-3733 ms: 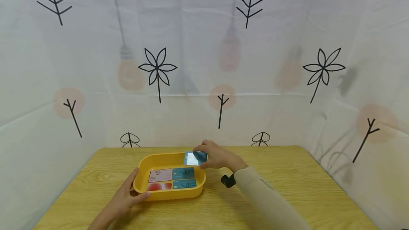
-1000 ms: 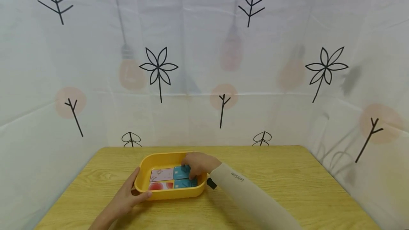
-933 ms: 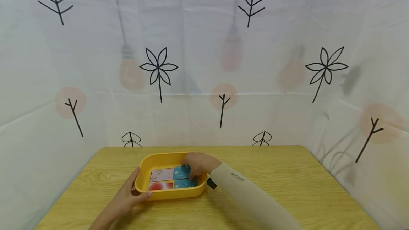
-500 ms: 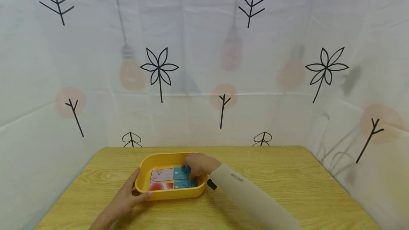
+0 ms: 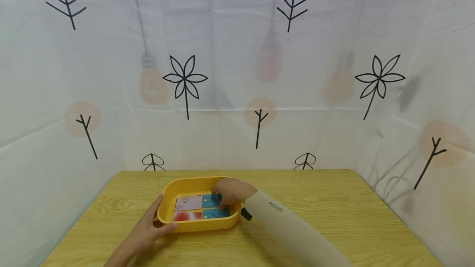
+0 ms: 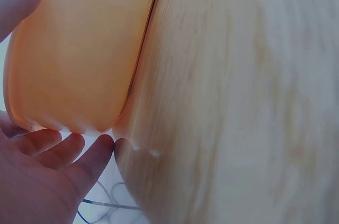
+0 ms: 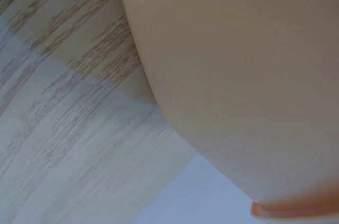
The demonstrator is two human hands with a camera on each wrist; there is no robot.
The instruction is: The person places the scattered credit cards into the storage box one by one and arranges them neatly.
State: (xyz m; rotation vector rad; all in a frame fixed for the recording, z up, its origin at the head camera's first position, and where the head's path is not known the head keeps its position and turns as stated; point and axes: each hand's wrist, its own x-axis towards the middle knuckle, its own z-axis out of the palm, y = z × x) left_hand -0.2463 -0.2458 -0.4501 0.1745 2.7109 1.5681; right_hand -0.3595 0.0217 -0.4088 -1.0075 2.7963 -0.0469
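Observation:
A yellow tray (image 5: 200,226) stands on the table in the head view. My left hand (image 5: 146,226) holds its left end, thumb over the near rim and fingers against the end wall; the left wrist view shows those fingertips touching the tray wall (image 6: 85,49). Inside lie a pale pink flowered card (image 5: 188,203), a red-and-white card (image 5: 182,216) and a blue card (image 5: 215,214) at the front right. Reaching in from the right, my right hand (image 5: 231,190) has thumb and fingers at the edges of the rear blue card (image 5: 208,202), partly covering it.
The wood-grain table (image 5: 315,209) extends around the tray. Behind it hangs a white printed cloth (image 5: 222,135). A black strap (image 5: 245,213) sits at the right wrist. The right wrist view catches only a corner of the tray rim (image 7: 286,214).
Earlier, my right hand held a blue card above the tray's back right; it has lowered that card inside. Over the last second, the card straightened slightly. My left hand stays put.

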